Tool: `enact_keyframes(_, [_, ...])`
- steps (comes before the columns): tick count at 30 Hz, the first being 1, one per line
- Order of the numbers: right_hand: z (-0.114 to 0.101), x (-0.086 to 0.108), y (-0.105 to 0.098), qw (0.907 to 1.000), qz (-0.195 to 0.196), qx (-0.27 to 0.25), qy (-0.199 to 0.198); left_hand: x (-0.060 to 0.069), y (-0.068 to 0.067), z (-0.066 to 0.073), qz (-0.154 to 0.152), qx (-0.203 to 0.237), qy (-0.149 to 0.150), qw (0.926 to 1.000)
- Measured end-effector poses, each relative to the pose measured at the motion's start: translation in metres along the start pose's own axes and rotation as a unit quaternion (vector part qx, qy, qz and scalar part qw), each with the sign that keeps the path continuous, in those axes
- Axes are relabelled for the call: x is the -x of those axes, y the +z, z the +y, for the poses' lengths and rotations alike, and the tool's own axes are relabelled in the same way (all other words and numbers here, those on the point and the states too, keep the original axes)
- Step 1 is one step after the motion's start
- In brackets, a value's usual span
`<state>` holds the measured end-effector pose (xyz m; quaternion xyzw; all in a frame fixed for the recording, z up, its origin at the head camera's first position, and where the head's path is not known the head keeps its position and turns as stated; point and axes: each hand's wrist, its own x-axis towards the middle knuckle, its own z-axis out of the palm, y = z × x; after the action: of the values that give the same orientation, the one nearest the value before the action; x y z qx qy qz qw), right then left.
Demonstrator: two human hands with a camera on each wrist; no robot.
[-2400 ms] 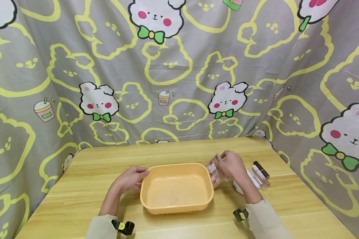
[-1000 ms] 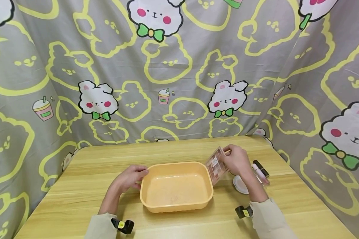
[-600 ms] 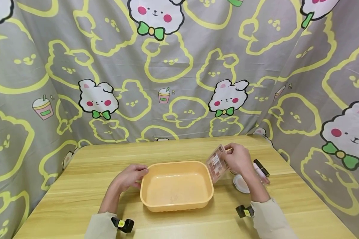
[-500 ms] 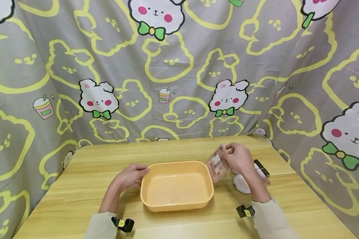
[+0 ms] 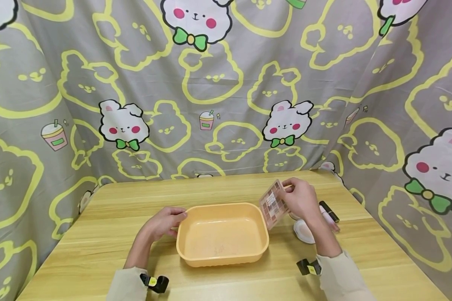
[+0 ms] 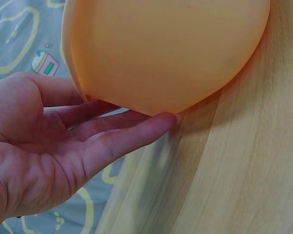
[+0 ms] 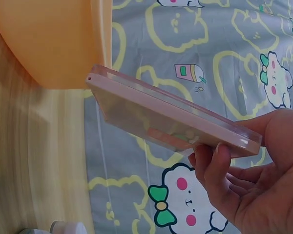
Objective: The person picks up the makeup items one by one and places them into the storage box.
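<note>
A yellow-orange plastic basin [image 5: 222,238] stands in the middle of the table. At its left end my left hand [image 5: 163,223] grips it, thumb at the rim and fingers against the outside; the left wrist view shows the fingers [image 6: 132,139] under the basin's edge. My right hand [image 5: 301,198] pinches an eyeshadow palette [image 5: 273,205] by its upper right edge. The palette has a clear lid over many brownish squares and is tilted beside the basin's right rim. In the right wrist view the palette [image 7: 166,109] appears edge-on, its near corner overlapping the basin; contact there I cannot tell.
Right of the basin lies a round white compact [image 5: 303,231], partly behind the right forearm. Beyond it are a black-capped tube [image 5: 329,211] and a pale pink tube [image 5: 328,218]. A patterned curtain [image 5: 226,104] hangs behind the wooden table [image 5: 154,192].
My right hand has lifted the palette slightly and moved a little back and to the right, uncovering more of the white compact. The left hand and basin have hardly moved.
</note>
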<state>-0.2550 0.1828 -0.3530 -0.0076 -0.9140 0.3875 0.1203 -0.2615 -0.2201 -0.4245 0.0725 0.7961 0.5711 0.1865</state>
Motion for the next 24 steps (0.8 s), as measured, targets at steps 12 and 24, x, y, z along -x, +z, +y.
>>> enact_keyframes(12, [-0.002,0.001,-0.004,0.9995,0.014,-0.028,0.000,0.000,0.000,0.000,0.001,-0.010,-0.003,0.9999])
enact_keyframes(24, [-0.007,0.004,0.010,0.9987,-0.016,-0.044,-0.018,-0.002,-0.001,-0.001,0.011,-0.009,-0.008,0.9999])
